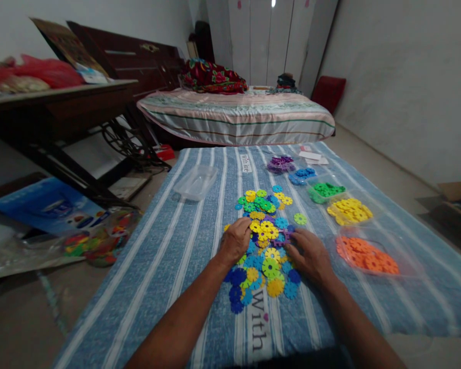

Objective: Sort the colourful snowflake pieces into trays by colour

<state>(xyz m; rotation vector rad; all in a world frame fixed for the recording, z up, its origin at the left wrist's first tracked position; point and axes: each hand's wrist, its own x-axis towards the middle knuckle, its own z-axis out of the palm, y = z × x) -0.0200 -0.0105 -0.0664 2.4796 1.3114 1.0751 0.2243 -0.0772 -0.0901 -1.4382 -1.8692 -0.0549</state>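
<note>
A loose pile of plastic snowflake discs (270,266) in yellow, green, light blue and dark blue lies on the striped cloth before me. My left hand (236,240) rests at the pile's left side with its fingers curled in; whatever is under the fingertips is hidden. On the opposite side, my right hand (311,254) has thumb and fingers about a purple snowflake disc (283,238) at the pile's edge. Between the hands lie several yellow discs (267,229). One lime green disc (300,219) sits apart, just beyond my right hand.
Along the right stand clear tubs of orange discs (367,254), yellow discs (349,210), green discs (328,189), blue discs (301,175) and purple discs (281,164). A clear tub (195,183) stands at the far left. Beyond the table is a bed (238,120).
</note>
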